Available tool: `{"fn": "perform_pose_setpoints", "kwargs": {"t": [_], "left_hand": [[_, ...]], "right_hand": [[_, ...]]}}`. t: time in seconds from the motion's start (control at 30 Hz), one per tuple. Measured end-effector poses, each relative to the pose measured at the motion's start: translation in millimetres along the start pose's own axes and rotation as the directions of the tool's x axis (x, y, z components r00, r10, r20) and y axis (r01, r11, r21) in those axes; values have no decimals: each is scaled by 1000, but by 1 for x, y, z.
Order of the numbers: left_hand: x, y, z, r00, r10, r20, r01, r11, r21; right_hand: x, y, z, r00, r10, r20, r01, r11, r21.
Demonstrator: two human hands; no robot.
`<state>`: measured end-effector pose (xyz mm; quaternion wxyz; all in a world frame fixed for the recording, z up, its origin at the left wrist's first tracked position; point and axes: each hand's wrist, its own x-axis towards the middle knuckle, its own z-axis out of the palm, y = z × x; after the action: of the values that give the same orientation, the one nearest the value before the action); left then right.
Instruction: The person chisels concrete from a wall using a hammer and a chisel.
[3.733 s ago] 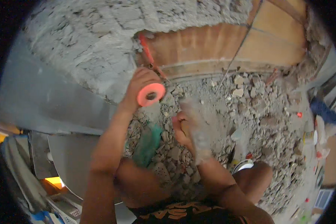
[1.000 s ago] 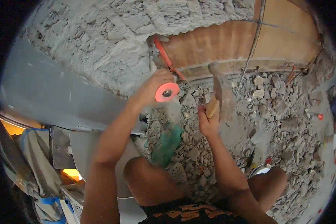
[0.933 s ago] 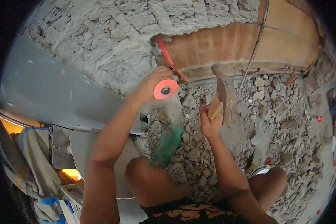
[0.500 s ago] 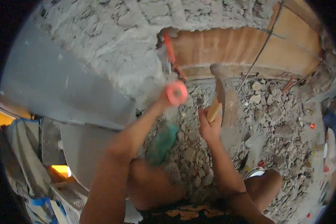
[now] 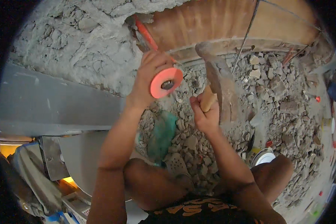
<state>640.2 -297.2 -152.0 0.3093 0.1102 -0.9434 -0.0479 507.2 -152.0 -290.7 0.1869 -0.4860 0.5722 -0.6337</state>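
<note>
My left hand (image 5: 146, 77) is closed round a chisel with an orange disc guard (image 5: 159, 92), just in front of a red pipe (image 5: 144, 29) in the rough hole of the concrete (image 5: 82, 37). Its working tip is hidden behind my fingers. To its right, my right hand (image 5: 202, 117) grips a dusty hammer (image 5: 212, 71) by its light wooden handle (image 5: 209, 100), with the head raised in front of the brown panel (image 5: 198, 28) and above the rubble.
Broken rubble (image 5: 280, 108) covers the floor. A green crumpled sheet (image 5: 161, 134) lies between my arms. A grey wall (image 5: 59, 97) runs along the left, above stacked boards and cloths (image 5: 30, 175). Thin rods (image 5: 242, 41) cross the panel. A white round container (image 5: 265, 158) is beside my right knee.
Since half a second ago the view has shifted, so the wall and pipe appear higher. My left hand with the chisel is higher and left; both hands keep their tools.
</note>
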Motion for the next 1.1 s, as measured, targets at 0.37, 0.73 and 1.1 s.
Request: {"fn": "perform_pose_setpoints", "kwargs": {"t": [0.37, 0.73, 1.1], "left_hand": [[-22, -55, 54, 988, -142, -59, 134, 985, -111], [18, -51, 9, 998, -28, 61, 17, 983, 181], [30, -53, 32, 989, 4, -146, 30, 973, 231]], "right_hand": [[14, -30, -12, 999, 47, -11, -47, 999, 2], [18, -32, -21, 982, 173, -75, -151, 959, 241], [22, -36, -19, 998, 25, -51, -18, 990, 137]]}}
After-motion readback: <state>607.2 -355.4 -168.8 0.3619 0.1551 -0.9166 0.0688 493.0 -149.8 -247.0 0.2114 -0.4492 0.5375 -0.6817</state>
